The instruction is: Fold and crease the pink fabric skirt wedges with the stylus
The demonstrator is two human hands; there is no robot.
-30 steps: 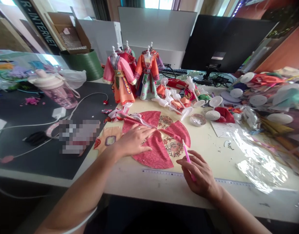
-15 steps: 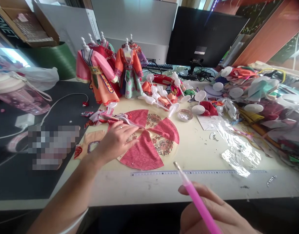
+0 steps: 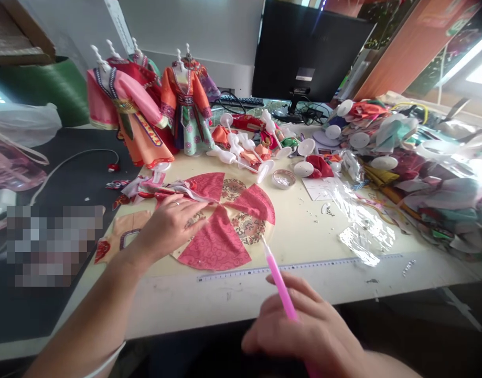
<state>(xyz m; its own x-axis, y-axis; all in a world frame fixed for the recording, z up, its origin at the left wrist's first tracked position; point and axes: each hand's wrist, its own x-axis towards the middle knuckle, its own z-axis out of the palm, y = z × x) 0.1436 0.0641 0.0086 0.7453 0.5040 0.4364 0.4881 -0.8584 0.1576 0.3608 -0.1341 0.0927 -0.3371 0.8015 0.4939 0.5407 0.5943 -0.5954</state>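
My left hand (image 3: 168,226) lies flat with fingers stretched out on the left part of a round fabric piece (image 3: 217,241). This piece has red patterned wedges between cream floral ones. Gathered patterned cloth (image 3: 146,188) lies along the far side of that hand. In my right hand (image 3: 299,320) is a slim pink pen-shaped tool (image 3: 279,281) with a pale narrow tip. Its tip points at the right edge of the round fabric; whether it touches I cannot tell. A peach garment piece (image 3: 118,231) lies beside my left forearm.
A ruler (image 3: 303,266) lies nearer the table's front edge. Behind the fabric stand dressed doll forms (image 3: 125,100) and a small round dish (image 3: 284,179) with white bits. Clear plastic wrap (image 3: 361,236) and heaped fabric scraps (image 3: 414,142) are on the right. Monitors (image 3: 307,52) stand behind.
My right hand has moved forward with the pink tool, bringing its tip to the fabric's right edge. The left hand stays on the cloth. The whole view has shifted, so things appear further left.
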